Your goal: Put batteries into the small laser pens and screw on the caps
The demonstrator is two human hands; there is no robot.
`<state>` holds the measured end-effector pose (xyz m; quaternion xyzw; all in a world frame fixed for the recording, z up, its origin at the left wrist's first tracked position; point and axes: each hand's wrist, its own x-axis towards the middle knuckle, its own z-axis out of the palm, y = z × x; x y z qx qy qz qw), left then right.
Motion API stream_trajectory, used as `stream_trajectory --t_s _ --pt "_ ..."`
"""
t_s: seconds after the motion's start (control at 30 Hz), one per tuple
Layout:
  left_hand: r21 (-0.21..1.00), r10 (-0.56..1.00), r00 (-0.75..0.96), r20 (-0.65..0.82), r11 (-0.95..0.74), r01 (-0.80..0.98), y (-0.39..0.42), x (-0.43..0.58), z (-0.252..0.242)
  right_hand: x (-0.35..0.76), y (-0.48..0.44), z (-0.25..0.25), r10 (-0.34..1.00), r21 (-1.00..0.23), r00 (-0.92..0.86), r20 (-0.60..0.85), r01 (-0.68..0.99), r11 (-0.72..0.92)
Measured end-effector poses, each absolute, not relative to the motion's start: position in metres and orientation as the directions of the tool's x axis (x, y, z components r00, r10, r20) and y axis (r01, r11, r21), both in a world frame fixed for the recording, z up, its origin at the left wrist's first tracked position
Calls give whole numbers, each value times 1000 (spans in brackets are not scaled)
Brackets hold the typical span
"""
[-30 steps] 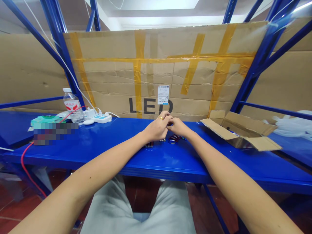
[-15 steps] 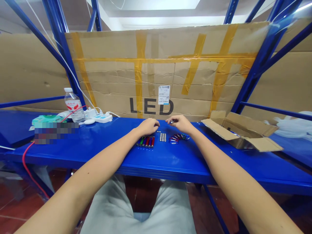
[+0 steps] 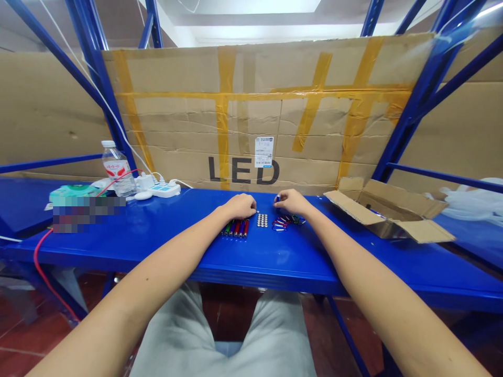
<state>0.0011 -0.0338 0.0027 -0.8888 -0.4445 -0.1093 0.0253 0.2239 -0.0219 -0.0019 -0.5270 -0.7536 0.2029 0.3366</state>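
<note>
Your right hand [image 3: 291,202] pinches a small blue cylindrical piece [image 3: 278,198]; your curled left hand [image 3: 239,206] hides whether it holds anything.

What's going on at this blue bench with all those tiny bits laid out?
A seated person works bare-handed at a blue bench. The right hand pinches a small blue piece just above a pile of coloured clips. The left hand rests curled behind a row of coloured tubes, fingertips close to a cluster of small silver pieces. An open cardboard box sits off to the right.
</note>
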Motion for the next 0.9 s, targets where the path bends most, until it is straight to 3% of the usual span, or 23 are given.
stream_trajectory --t_s 0.1,0.3,0.43,0.67,0.9 --pt "67 782 579 231 -607 792 -34 3 3 230 -18 -4 936 -596 -187 298 730 335" --pt "138 834 499 235 -537 833 -35 8 6 233 -17 -5 932 -604 -201 303 715 351" --pt "96 819 521 241 -554 827 -38 8 7 228 -22 -2 902 -576 -269 338 698 425" --pt "2 561 552 617 -703 711 -47 15 8 216 -28 -1 807 -545 -414 421 596 589" --pt "-136 409 649 641 -772 621 -51 24 2 213 -29 -2 777 -651 -450 439 437 621"
